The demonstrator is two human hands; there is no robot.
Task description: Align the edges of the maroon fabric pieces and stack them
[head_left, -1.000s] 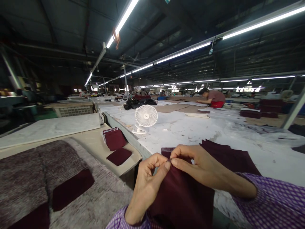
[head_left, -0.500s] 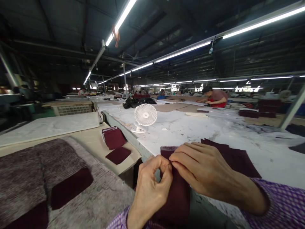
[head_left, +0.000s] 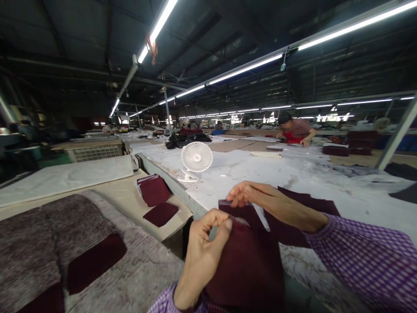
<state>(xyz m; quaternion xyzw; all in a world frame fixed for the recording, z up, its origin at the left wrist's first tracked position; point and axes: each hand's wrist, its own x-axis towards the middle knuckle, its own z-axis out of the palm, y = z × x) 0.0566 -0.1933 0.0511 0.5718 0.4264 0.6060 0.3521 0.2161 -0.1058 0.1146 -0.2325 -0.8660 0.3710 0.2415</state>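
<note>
A maroon fabric piece [head_left: 250,261] hangs from my left hand [head_left: 203,256], its top edge pinched between thumb and forefinger. A pale patch shows along that edge. My right hand [head_left: 249,194] is over the table edge, fingers loosely bent and a little apart, with nothing seen between them. Its fingertips are at the top end of another maroon piece [head_left: 249,212] with a greyish edge strip; whether they touch it I cannot tell. More overlapping maroon pieces [head_left: 288,226] lie on the white table to the right, partly under my right forearm.
A white clip fan [head_left: 196,157] stands on the white-covered table [head_left: 234,169]. To the left, a small maroon stack [head_left: 153,189] and a loose maroon piece [head_left: 160,214] lie on a beige board. Mottled grey fabric [head_left: 137,261] covers the near left. A co-worker [head_left: 295,128] leans over the far table.
My right hand has come away from my left fingertips and shifted up and forward, its fingers loosening. The maroon piece in my left hand now spreads wider. The view has shifted slightly.
</note>
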